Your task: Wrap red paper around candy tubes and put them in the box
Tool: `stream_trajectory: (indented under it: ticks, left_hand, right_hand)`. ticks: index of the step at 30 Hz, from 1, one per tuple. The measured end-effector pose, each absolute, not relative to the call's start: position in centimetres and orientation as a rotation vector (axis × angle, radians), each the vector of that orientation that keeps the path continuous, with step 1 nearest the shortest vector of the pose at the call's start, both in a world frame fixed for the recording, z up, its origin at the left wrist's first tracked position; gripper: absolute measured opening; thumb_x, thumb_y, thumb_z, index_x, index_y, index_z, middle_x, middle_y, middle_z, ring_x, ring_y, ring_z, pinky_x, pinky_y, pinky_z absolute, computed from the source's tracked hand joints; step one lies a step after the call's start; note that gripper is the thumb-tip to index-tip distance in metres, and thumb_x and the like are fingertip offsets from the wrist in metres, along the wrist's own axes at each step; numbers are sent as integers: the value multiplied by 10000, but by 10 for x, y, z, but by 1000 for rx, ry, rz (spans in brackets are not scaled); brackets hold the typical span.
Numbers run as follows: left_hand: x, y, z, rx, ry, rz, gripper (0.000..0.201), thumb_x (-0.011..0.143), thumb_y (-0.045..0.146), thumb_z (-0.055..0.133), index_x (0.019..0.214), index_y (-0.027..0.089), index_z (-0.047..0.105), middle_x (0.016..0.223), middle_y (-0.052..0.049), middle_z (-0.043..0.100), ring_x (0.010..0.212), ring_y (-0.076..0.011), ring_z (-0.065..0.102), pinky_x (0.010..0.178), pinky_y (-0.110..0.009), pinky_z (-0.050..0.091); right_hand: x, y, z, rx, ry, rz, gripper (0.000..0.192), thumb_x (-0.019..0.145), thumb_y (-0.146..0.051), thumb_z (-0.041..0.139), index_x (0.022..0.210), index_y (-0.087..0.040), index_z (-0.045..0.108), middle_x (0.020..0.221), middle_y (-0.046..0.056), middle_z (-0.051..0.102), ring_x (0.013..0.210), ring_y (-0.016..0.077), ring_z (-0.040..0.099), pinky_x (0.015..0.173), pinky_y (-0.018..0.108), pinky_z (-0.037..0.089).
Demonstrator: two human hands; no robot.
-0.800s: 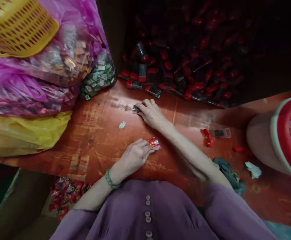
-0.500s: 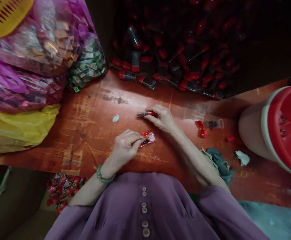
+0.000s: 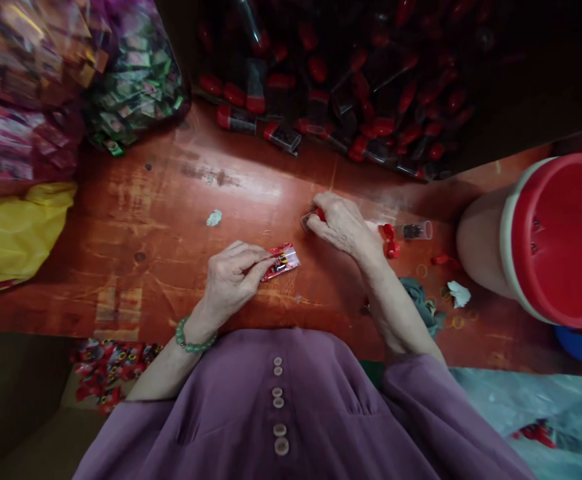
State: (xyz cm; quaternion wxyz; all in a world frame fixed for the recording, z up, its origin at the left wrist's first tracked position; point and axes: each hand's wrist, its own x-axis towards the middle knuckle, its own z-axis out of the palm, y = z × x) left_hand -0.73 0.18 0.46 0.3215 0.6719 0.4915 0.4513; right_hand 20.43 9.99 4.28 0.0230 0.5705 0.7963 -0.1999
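Note:
A small red printed packet (image 3: 287, 260) is pinched between the thumb and fingers of my left hand (image 3: 233, 275), close above the red-brown tabletop (image 3: 171, 260). My right hand (image 3: 339, 223) is up and to the right of it, closed around a small clear tube with a red cap (image 3: 320, 215). Most of that tube is hidden behind the fingers; only its end pokes out at the left. Right of this hand lie another clear tube (image 3: 415, 231) with dark contents and a loose red cap piece (image 3: 389, 241).
A dark box at the back holds many red-capped tubes (image 3: 281, 137). Bags of small packets (image 3: 135, 93) and a yellow bag (image 3: 18, 233) stand left. At right are a red-lidded bucket (image 3: 491, 240), a dark green cloth (image 3: 421, 303) and rubber bands. Red packets (image 3: 113, 367) lie in a box below left.
My right hand has moved right with the tube, away from the packet, and the tube is now more hidden. My left hand keeps its pinch on the packet. The whole view has shifted.

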Motion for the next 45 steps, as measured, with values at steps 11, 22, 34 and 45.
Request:
stream_trajectory:
  ticks: [11, 22, 34, 45]
  left_hand:
    - [-7, 5, -5, 1743, 1337, 1421, 85, 850, 119, 678, 780, 155, 710, 746, -35, 754, 662, -116, 664, 663, -256, 520]
    - [-13, 9, -5, 1875, 1304, 1304, 68, 878, 159, 662, 881, 202, 714, 844, -9, 766, 736, -130, 684, 725, -291, 548]
    - [6, 3, 10, 1412, 985, 1089, 144, 861, 254, 677, 826, 161, 782, 1211, -121, 699, 1052, -203, 702, 933, -354, 573]
    - [14, -12, 36, 1366, 817, 828, 176, 848, 242, 663, 709, 179, 752, 774, -26, 708, 750, -160, 649, 741, -317, 541]
  right_hand:
    - [174, 85, 37, 1717, 2330, -388, 229, 956, -177, 378, 1131, -142, 521, 1159, 168, 566, 894, 266, 601, 701, 384, 493]
    - [174, 83, 18, 1837, 2332, -388, 299, 919, -148, 356, 1143, -157, 552, 1127, 138, 554, 972, 279, 570, 778, 435, 509]
    - [208, 95, 34, 2099, 2509, -1424, 135, 772, -260, 525, 861, -237, 426, 749, -32, 431, 657, 127, 428, 629, 277, 417]
    - [184, 51, 62, 1418, 2217, -2384, 265, 891, -469, 588, 890, -223, 491, 730, -46, 491, 637, 97, 443, 606, 234, 417]
